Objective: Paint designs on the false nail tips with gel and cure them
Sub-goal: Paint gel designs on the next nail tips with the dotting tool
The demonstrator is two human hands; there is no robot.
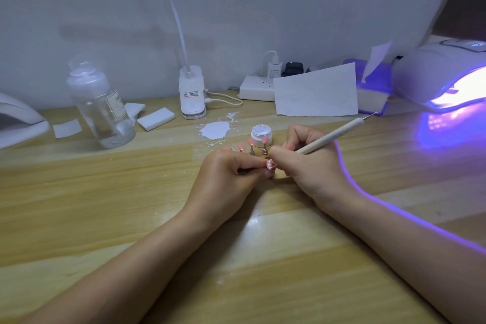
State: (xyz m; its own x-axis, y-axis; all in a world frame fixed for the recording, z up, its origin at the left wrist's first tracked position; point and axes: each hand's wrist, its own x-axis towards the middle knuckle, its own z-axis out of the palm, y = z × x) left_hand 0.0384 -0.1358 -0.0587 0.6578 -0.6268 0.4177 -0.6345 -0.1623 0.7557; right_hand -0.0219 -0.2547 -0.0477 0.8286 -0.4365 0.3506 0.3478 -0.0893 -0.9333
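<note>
My left hand (231,171) pinches a pink false nail tip (270,165) that carries a white design. My right hand (310,163) grips a beige dotting pen (339,135) like a pencil; its lower tip meets the nail tip and its metal end points up to the right. Just behind my fingers, other pink nail tips (249,142) stand on small metal holders (264,151). An open white gel jar (261,134) sits behind them. At the far right the curing lamp (441,79) glows violet.
A splash of white gel (215,130) lies on the wooden table (105,205). A clear pump bottle (100,105), white pads (156,118), a clip lamp base (192,92), a power strip (256,91), a paper sheet (315,92) and a tissue box (373,87) line the back.
</note>
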